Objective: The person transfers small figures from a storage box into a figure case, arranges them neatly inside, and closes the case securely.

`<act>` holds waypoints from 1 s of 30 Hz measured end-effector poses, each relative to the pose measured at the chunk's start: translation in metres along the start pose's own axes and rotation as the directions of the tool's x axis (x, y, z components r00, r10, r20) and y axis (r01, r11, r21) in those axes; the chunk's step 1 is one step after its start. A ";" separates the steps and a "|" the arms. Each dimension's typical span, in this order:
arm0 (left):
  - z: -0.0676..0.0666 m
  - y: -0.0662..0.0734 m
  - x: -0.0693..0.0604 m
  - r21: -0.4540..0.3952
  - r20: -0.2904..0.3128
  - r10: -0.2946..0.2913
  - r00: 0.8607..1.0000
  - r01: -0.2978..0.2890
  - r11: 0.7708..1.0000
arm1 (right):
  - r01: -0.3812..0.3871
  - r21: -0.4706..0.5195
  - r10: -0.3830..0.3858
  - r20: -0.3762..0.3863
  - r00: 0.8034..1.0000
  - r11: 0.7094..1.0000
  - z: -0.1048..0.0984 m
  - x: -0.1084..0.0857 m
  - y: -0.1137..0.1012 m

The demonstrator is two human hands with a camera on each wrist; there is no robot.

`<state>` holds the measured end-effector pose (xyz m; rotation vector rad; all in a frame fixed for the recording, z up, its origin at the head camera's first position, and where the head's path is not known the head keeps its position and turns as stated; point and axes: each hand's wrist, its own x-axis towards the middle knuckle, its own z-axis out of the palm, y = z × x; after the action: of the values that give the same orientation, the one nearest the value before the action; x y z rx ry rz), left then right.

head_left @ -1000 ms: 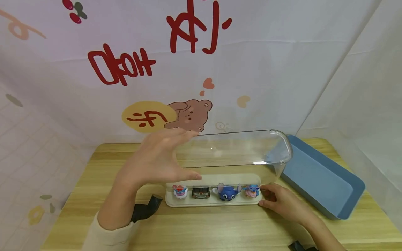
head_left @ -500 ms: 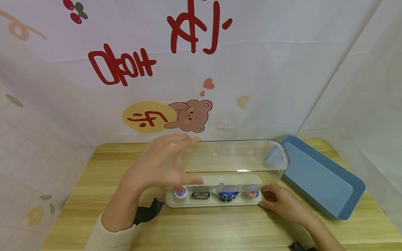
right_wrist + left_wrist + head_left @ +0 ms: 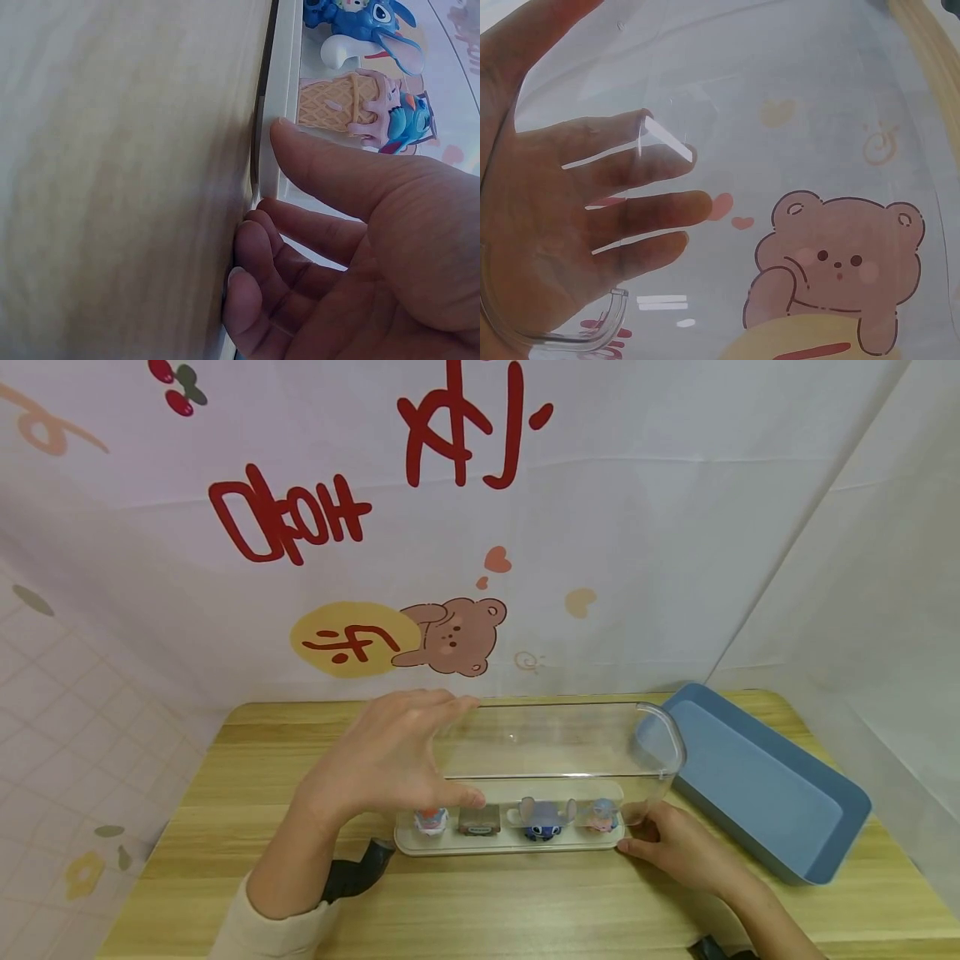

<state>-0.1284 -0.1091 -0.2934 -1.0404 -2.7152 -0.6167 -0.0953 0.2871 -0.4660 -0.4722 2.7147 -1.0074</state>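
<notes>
A clear plastic cover (image 3: 555, 743) hangs tilted over a long cream display base (image 3: 517, 846). My left hand (image 3: 375, 760) grips the cover's left end, thumb on the near side and fingers spread on the far side; those fingers show through the plastic in the left wrist view. Several small figures stand in a row on the base, among them a blue big-eared figure (image 3: 543, 828) and an ice-cream-cone figure (image 3: 334, 105). The cover's lower edge passes in front of their upper parts. At the base's right end, my right hand (image 3: 686, 847) pinches its edge between thumb and curled fingers.
A blue rectangular tray (image 3: 757, 785) lies at an angle on the right of the wooden table (image 3: 495, 910). Behind the table hangs a white cloth (image 3: 637, 527) with a printed bear. Black straps (image 3: 358, 870) are on the wrists.
My left hand has lowered the clear cover toward the base, so its near edge now overlaps more of the figures. My right hand and the base have stayed in place.
</notes>
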 end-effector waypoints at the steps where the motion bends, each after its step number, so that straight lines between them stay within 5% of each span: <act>1: 0.000 0.000 0.000 -0.001 0.000 -0.001 1.000 0.001 1.000 | 0.000 0.003 0.000 0.000 1.000 1.000 0.000 0.000 0.000; 15: 0.005 0.000 -0.002 0.006 0.035 -0.034 0.999 0.034 0.999 | -0.002 -0.002 0.002 0.004 1.000 1.000 0.001 -0.001 0.001; 30: 0.015 -0.003 -0.002 0.007 0.015 -0.002 1.000 0.002 1.000 | 0.006 0.053 -0.006 -0.001 1.000 0.999 0.000 -0.003 0.000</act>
<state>-0.1291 -0.1053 -0.3082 -1.0446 -2.7297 -0.6015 -0.0924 0.2881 -0.4656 -0.4708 2.6817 -1.0778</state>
